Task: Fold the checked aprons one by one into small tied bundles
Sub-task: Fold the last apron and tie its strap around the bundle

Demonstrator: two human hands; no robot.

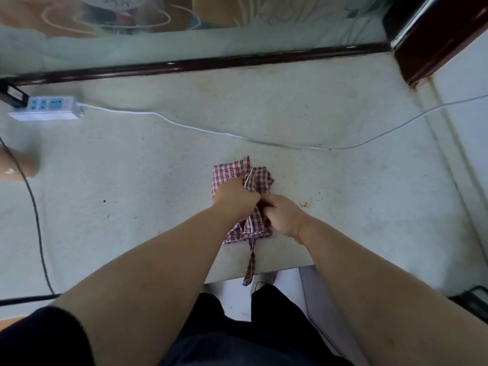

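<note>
A red-and-white checked apron [232,171] lies folded into a small bundle on the pale table [158,180], near its front edge. My left hand [235,199] grips the bundle's middle with curled fingers. My right hand [282,215] pinches the cloth just to the right, touching the left hand. One apron strap [250,265] hangs down over the table's front edge. The part of the bundle under both hands is hidden.
A white power strip [47,108] sits at the far left, its white cable [237,134] running across the table behind the apron. A black cable [37,220] crosses the left side. A dark wooden rail [211,63] borders the far edge.
</note>
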